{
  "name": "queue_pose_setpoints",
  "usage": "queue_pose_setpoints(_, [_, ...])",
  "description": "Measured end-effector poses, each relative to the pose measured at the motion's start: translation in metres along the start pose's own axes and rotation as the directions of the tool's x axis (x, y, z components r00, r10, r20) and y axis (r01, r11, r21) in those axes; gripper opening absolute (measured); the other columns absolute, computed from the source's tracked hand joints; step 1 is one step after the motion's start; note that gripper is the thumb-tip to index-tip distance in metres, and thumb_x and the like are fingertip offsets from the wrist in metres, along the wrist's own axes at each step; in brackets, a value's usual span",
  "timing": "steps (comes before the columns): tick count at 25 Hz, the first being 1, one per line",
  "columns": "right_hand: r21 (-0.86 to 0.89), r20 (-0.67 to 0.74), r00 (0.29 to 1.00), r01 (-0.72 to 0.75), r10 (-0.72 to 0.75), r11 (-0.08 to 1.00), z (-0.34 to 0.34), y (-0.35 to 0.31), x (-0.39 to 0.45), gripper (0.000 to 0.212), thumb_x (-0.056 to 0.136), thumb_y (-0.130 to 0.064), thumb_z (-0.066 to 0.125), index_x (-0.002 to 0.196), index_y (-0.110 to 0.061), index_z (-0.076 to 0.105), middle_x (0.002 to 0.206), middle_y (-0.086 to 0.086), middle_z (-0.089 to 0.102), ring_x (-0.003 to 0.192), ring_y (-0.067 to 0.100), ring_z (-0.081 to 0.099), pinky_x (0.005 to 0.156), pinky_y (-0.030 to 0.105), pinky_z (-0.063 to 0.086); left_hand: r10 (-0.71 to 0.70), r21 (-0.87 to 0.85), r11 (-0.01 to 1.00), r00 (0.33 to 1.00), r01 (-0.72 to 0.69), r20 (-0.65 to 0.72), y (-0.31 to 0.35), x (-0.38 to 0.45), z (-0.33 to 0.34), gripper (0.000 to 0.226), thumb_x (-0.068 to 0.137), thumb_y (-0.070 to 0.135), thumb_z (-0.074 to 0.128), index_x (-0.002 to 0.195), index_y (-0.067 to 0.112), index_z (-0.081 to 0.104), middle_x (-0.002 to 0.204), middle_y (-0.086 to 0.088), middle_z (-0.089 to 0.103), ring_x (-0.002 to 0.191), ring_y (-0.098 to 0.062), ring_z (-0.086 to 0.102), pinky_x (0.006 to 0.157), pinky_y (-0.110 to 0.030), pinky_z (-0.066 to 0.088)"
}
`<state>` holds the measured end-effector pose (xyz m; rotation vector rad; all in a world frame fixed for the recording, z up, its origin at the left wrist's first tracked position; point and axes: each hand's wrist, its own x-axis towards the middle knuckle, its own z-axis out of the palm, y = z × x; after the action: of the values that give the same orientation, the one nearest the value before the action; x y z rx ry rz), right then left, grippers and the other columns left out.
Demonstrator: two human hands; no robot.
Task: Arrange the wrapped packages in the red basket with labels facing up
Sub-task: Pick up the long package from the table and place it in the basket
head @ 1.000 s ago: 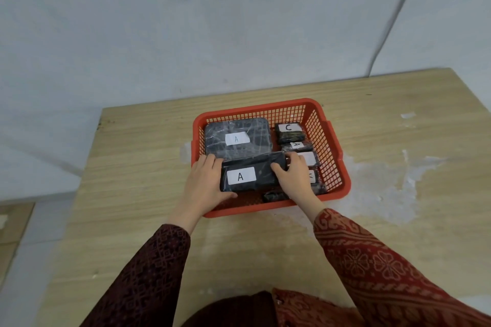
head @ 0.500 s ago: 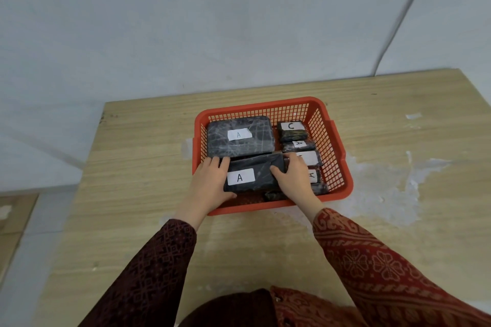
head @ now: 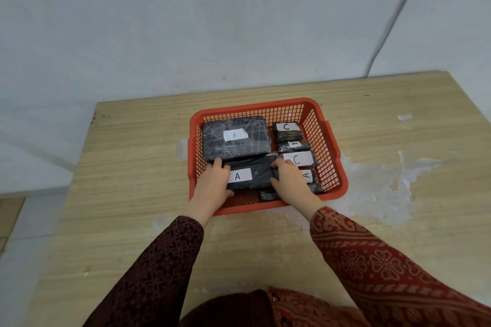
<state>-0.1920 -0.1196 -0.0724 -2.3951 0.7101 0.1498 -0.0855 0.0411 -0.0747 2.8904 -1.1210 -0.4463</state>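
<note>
Basket, red (head: 329, 167), mid-surface toward the far edge: large package "A" (head: 235, 138) far-left, small packages "C" (head: 287, 130) and others down its right side, labels up. Long package "A" (head: 252, 176) clasped endwise by left hand (head: 215, 183) and right hand (head: 288, 180), fingers curled round it. Risk: it may settle tilted on the loose small piece (head: 268, 195) near the front wall.

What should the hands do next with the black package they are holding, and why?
Probably lower it flat onto the basket floor and let go. Both the left hand and right hand grip the long package by its ends inside the red basket, its A label already facing up, just in front of the big package.
</note>
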Motion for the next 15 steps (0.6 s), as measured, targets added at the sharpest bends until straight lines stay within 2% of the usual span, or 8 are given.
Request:
queue_pose_setpoints(3, [-0.101, 0.051, 0.998, 0.052, -0.047, 0.994, -0.002, 0.004, -0.004, 0.044, 0.092, -0.012, 0.053, 0.135, -0.006, 0.049, 0.127, 0.017, 0.044, 0.115, 0.034, 0.049, 0.101, 0.041, 0.043, 0.024, 0.052, 0.998, 0.999, -0.022, -0.031, 0.000, -0.003, 0.002, 0.052, 0.077, 0.034, 0.074, 0.118, 0.011, 0.053, 0.118, -0.009, 0.059, 0.114, -0.027, 0.050, 0.081, -0.037, 0.048])
queue_pose_setpoints(5, [-0.133, 0.100, 0.993, 0.075, -0.062, 0.988, -0.007, 0.004, -0.005, 0.045, 0.094, -0.014, 0.050, 0.137, -0.007, 0.046, 0.128, 0.018, 0.044, 0.113, 0.035, 0.051, 0.101, 0.041, 0.043, 0.023, 0.048, 0.999, 0.999, -0.022, -0.036, 0.000, -0.005, 0.002, 0.046, 0.079, 0.034, 0.071, 0.116, 0.011, 0.055, 0.116, -0.010, 0.061, 0.114, -0.027, 0.051, 0.080, -0.038, 0.048])
queue_pose_setpoints(10, [-0.235, 0.281, 0.956, 0.156, -0.086, 0.959, -0.032, -0.003, 0.005, 0.037, 0.095, -0.022, 0.050, 0.128, -0.006, 0.057, 0.116, 0.019, 0.063, 0.106, 0.032, 0.059, 0.089, 0.038, 0.048, -0.003, -0.225, 0.974, 0.997, 0.020, 0.074, 0.009, -0.016, 0.004, 0.053, 0.092, 0.039, 0.049, 0.138, 0.014, 0.043, 0.140, -0.017, 0.046, 0.132, -0.034, 0.038, 0.102, -0.044, 0.042])
queue_pose_setpoints(11, [-0.262, 0.268, 0.957, 0.182, -0.110, 0.948, -0.036, -0.006, 0.006, 0.036, 0.094, -0.025, 0.050, 0.126, -0.009, 0.058, 0.118, 0.017, 0.063, 0.106, 0.031, 0.059, 0.089, 0.040, 0.050, -0.001, -0.250, 0.968, 1.000, 0.005, 0.017, 0.010, -0.021, 0.006, 0.050, 0.093, 0.039, 0.048, 0.137, 0.014, 0.045, 0.138, -0.015, 0.048, 0.130, -0.032, 0.042, 0.098, -0.042, 0.045])
queue_pose_setpoints(13, [-0.284, 0.166, 0.969, 0.227, -0.186, 0.931, -0.044, -0.014, 0.009, 0.036, 0.093, -0.025, 0.051, 0.126, -0.012, 0.057, 0.121, 0.013, 0.058, 0.108, 0.031, 0.058, 0.088, 0.042, 0.051, 0.013, -0.228, 0.972, 0.975, -0.065, -0.222, 0.008, -0.026, 0.002, 0.037, 0.093, 0.034, 0.048, 0.124, 0.014, 0.056, 0.120, -0.006, 0.060, 0.111, -0.025, 0.057, 0.078, -0.035, 0.051])
queue_pose_setpoints(14, [-0.287, 0.098, 0.967, 0.253, -0.234, 0.924, -0.047, -0.019, 0.011, 0.037, 0.092, -0.024, 0.051, 0.128, -0.013, 0.054, 0.124, 0.013, 0.055, 0.111, 0.030, 0.055, 0.090, 0.042, 0.051, 0.017, -0.213, 0.973, 0.946, -0.091, -0.323, 0.006, -0.026, -0.003, 0.032, 0.092, 0.031, 0.050, 0.118, 0.014, 0.060, 0.111, -0.003, 0.063, 0.102, -0.022, 0.060, 0.073, -0.033, 0.051])
queue_pose_setpoints(15, [-0.297, 0.039, 0.956, 0.289, -0.291, 0.910, -0.050, -0.025, 0.015, 0.041, 0.092, -0.021, 0.051, 0.131, -0.012, 0.050, 0.130, 0.013, 0.052, 0.117, 0.030, 0.052, 0.095, 0.042, 0.048, 0.021, -0.204, 0.973, 0.922, -0.107, -0.386, 0.005, -0.025, -0.010, 0.029, 0.092, 0.028, 0.051, 0.114, 0.014, 0.061, 0.106, -0.002, 0.064, 0.098, -0.022, 0.061, 0.074, -0.033, 0.050])
